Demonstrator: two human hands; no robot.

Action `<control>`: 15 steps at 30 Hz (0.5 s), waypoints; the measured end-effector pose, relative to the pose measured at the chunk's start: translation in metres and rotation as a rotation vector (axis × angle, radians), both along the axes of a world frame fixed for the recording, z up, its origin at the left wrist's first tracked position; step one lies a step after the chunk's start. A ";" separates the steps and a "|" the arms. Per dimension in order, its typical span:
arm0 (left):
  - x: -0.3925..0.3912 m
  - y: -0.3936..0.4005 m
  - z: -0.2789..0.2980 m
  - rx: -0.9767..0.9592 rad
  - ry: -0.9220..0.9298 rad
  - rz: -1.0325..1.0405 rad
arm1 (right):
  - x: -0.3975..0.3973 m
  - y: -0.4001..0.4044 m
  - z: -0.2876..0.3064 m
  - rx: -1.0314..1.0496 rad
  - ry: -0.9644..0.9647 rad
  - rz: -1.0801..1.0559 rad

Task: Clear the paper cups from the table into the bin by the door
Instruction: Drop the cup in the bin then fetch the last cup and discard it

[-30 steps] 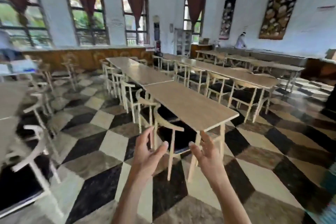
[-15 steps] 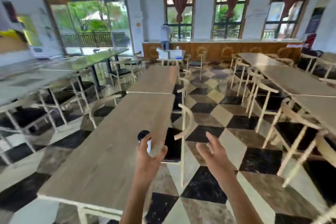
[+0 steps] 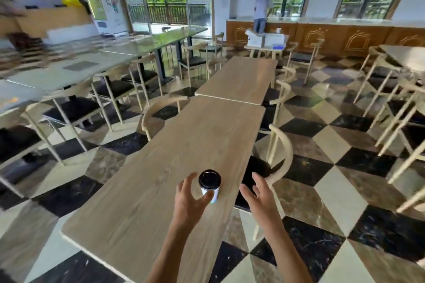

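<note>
Reaching over a long wooden table (image 3: 161, 167), my left hand (image 3: 189, 202) curves open around a lidded paper cup (image 3: 209, 185) standing near the table's right edge, thumb touching it; my right hand (image 3: 258, 195) hovers open, empty, just beside.

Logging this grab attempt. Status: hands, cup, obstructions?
Left hand open, curled around paper cup, no firm grip visible. Right hand open, empty. Cup upright, lidded, on table. Nothing blocking.
</note>
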State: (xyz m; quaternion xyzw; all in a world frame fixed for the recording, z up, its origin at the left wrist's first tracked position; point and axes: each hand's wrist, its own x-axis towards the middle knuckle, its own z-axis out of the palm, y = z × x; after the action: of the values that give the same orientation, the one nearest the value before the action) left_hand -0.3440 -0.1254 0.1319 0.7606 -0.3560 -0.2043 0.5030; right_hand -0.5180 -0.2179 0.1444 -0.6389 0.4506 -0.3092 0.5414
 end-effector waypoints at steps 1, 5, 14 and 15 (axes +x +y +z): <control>0.003 -0.011 -0.004 0.024 -0.004 0.001 | 0.006 -0.011 -0.005 0.018 0.016 0.008; 0.014 -0.048 -0.022 0.116 0.001 0.016 | 0.027 -0.045 -0.026 0.094 0.053 0.042; 0.035 -0.116 -0.074 0.295 0.034 0.046 | 0.069 -0.090 -0.077 0.205 0.142 0.074; 0.036 -0.122 -0.079 0.311 0.025 0.041 | 0.072 -0.093 -0.082 0.216 0.158 0.073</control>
State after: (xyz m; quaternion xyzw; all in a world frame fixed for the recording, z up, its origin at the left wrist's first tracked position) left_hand -0.3076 -0.2475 0.0527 0.8338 -0.2981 -0.2561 0.3877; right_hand -0.4458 -0.3110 0.0619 -0.6152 0.4991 -0.1879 0.5806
